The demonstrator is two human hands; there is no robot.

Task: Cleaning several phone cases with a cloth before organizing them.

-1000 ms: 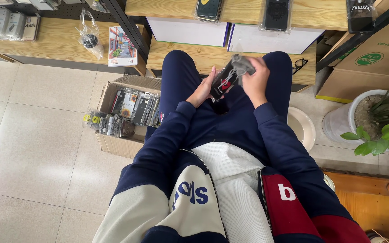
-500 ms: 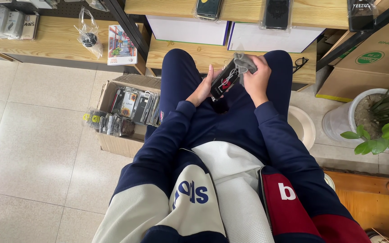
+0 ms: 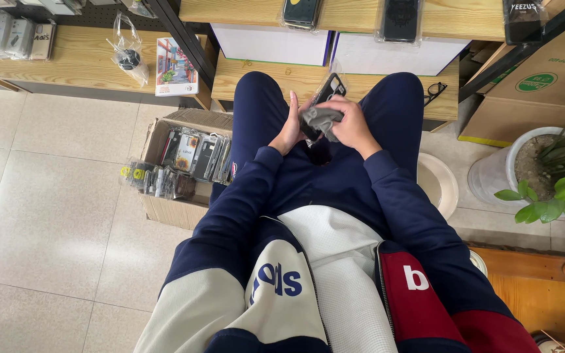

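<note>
You sit with both hands raised over your lap, between your knees in dark blue trousers. Your left hand [image 3: 289, 129] stands edge-on, its fingers straight and close together, pointing up toward the shelf; the palm presses flat against the side of a dark phone case in a clear plastic sleeve [image 3: 328, 91]. It braces the sleeve rather than closing around it, so the hand is open and flat. Your right hand [image 3: 353, 124] is curled from the other side, the fingers bent over a grey cloth [image 3: 320, 121] and gripping it against the lower part of the sleeved case. The cloth is bunched and covers the bottom half of the case, so you cannot tell how the thumb lies beneath it. The upper end of the case sticks up above both hands, tilted slightly to the right.

To your left, on the tiled floor, stands an open cardboard box [image 3: 165, 202] filled with more packaged phone cases standing on edge. Ahead of your knees runs a low wooden shelf [image 3: 86, 59] with two white boxes on it. To your right stands a white pot with a green plant [image 3: 560, 186], and a pair of glasses [image 3: 434, 93] lies on the shelf beside your right knee.
</note>
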